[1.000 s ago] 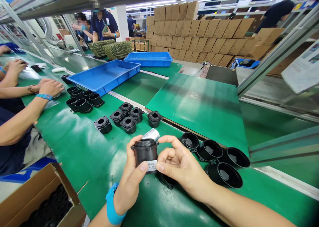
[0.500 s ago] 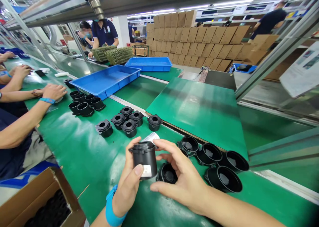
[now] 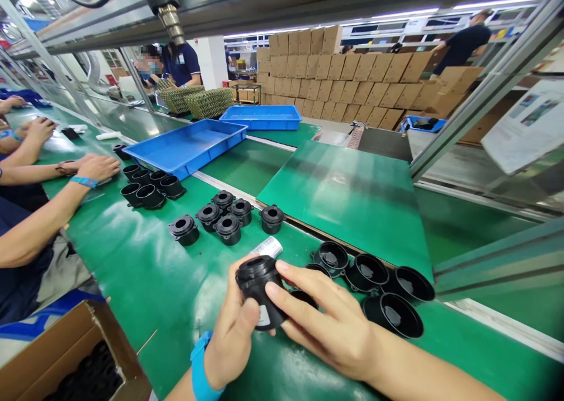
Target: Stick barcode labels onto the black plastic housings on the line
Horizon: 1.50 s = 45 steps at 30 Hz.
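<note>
Right hand [image 3: 339, 330] has moved in since half a second ago: fingers that were spread beside the black housing [image 3: 253, 286] now lie against its side. Thumb's hidden, so I can't tell if they grip. I see the left hand [image 3: 231, 342] clamped round the housing, tilted above the green mat [image 3: 145, 254], thumb beside the white label [image 3: 263, 316].
</note>
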Each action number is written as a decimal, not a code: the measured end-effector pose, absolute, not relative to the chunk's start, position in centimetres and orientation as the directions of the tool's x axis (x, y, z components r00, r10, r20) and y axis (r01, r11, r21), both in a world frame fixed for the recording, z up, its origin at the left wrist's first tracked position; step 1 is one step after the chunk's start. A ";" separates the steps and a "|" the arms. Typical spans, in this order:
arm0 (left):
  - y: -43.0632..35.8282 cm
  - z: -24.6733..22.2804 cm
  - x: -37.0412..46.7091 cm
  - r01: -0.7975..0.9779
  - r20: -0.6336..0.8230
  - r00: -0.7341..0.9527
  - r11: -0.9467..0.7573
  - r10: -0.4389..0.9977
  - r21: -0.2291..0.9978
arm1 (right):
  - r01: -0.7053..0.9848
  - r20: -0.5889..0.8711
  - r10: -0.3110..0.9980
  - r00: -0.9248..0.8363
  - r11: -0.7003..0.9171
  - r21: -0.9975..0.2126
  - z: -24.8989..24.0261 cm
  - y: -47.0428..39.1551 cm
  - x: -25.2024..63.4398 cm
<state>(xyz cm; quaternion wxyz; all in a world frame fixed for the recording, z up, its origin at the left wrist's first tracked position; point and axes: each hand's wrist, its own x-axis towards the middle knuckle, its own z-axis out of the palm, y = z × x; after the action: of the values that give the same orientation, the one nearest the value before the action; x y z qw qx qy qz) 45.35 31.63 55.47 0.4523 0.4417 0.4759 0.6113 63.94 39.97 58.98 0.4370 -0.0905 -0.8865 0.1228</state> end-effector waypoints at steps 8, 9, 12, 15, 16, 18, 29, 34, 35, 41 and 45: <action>34.0 55.4 42.4 0.620 0.350 -0.391 -0.037 0.851 0.783 | 0.093 0.347 0.399 -0.849 0.760 -0.644 65.4 41.7 69.0; 34.3 55.2 41.9 0.660 0.367 -0.413 -0.004 0.833 0.751 | 0.112 0.230 0.328 -0.916 0.760 -0.640 65.3 41.8 69.4; 35.3 54.6 40.9 0.713 0.363 -0.421 0.056 0.831 0.699 | 0.271 -0.052 0.280 -0.959 0.846 -0.460 63.9 42.1 69.9; 36.0 53.8 40.6 0.757 0.311 -0.396 0.115 0.864 0.643 | 0.442 -0.118 0.426 -0.897 0.867 -0.228 62.6 42.4 69.9; 36.2 53.5 40.6 0.767 0.289 -0.385 0.130 0.877 0.628 | 0.472 -0.117 0.458 -0.881 0.861 -0.186 62.5 42.5 69.9; 36.5 53.1 40.7 0.782 0.247 -0.363 0.150 0.899 0.605 | 0.492 -0.095 0.482 -0.871 0.854 -0.170 62.7 42.6 69.9; 36.7 52.4 41.2 0.667 0.170 -0.166 -0.016 0.971 0.745 | 0.533 0.150 0.623 -0.767 0.750 -0.393 62.1 44.3 65.5; 36.2 53.0 41.5 0.631 0.267 -0.132 -0.127 0.955 0.765 | 0.507 0.141 0.613 -0.777 0.743 -0.437 61.3 44.6 63.8; 35.8 53.3 41.5 0.630 0.288 -0.125 -0.148 0.949 0.762 | 0.497 0.149 0.612 -0.777 0.741 -0.452 61.2 44.5 63.5; 32.1 54.5 41.6 0.580 0.461 -0.193 -0.278 0.866 0.765 | 0.346 0.216 0.556 -0.802 0.728 -0.592 61.0 42.9 62.8; 29.4 54.4 41.9 0.351 0.352 -0.369 -0.222 0.860 0.910 | 0.153 0.302 0.565 -0.768 0.620 -0.770 61.0 40.9 62.7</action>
<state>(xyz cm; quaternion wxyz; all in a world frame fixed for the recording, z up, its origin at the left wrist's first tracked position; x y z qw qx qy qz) 41.86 29.42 54.38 0.2176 0.5177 0.5847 0.5854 62.74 40.88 60.96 0.2691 -0.2090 -0.8588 0.3826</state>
